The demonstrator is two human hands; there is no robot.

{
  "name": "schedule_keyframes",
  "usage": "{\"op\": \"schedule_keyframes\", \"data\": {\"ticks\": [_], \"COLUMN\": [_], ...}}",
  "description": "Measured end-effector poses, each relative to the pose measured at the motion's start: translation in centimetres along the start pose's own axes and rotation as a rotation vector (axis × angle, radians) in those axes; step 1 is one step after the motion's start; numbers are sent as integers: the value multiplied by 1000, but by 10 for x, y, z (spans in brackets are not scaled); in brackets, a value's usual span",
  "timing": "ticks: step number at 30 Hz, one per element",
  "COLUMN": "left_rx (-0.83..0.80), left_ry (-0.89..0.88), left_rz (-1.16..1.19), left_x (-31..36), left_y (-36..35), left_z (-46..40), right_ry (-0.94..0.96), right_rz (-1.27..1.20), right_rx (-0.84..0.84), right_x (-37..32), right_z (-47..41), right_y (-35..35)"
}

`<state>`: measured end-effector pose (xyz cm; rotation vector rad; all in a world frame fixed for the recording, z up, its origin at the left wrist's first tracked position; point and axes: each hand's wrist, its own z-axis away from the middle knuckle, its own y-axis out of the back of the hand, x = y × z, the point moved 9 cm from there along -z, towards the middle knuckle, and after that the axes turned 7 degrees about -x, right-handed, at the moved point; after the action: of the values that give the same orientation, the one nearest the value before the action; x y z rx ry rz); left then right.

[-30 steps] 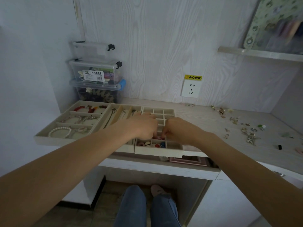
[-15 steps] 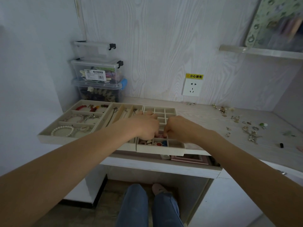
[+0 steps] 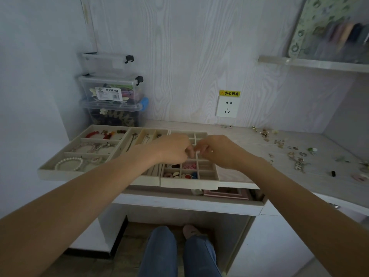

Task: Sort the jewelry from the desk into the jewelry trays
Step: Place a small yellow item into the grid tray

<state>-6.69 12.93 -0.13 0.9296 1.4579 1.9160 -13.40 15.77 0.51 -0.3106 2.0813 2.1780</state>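
Observation:
Three beige jewelry trays stand side by side on the desk's left half. The left tray (image 3: 65,174) holds bracelets, among them a pearl bracelet (image 3: 68,163). Necklaces lie in the middle tray (image 3: 139,140). The right tray (image 3: 189,183) has small square compartments with several colourful small pieces in its front cells. My left hand (image 3: 175,148) and my right hand (image 3: 217,150) hover over this tray. Their fingertips are pinched together and nearly touch. The piece between them is too small to make out. Loose jewelry (image 3: 295,156) lies scattered on the desk's right half.
Stacked clear storage boxes (image 3: 111,92) stand in the back left corner behind the trays. A wall socket (image 3: 227,106) sits above the desk. Below the desk's front edge a drawer (image 3: 225,193) is pulled open. A shelf (image 3: 311,62) juts out at upper right. My knees (image 3: 159,250) are under the desk.
Both hands have lifted out of the front cells of the compartment tray and moved back over its middle, fingertips still together. The coloured pieces in the front cells now show.

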Motion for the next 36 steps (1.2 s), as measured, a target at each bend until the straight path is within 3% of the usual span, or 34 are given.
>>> {"op": "schedule_keyframes", "data": {"ticks": [6,12,17,23,26,31,36], "left_rx": [160,230,162,3,-63,-123,58], "left_ry": [-11,-39,-110,-205,-220,-173,-234], "left_rz": [185,292,272,237,194,-117,-81], "left_x": [18,62,109,169,190,200,214], "left_y": [25,45,40,3,-20,-40,-26], "left_z": [-33,-93,-176,-276,-314,-367,-367], "right_ry": [-105,-332,-613,-844,-868,-858,-865], "right_rz": [-86,-125,-180,-165,-225,-163,-105], "right_rx": [165,256,272,139,99,120,126], "right_x": [57,156,263,358,376,388,394], "right_z": [21,39,58,78,80,76,73], "right_y": [31,50,50,28,17,14,15]}}
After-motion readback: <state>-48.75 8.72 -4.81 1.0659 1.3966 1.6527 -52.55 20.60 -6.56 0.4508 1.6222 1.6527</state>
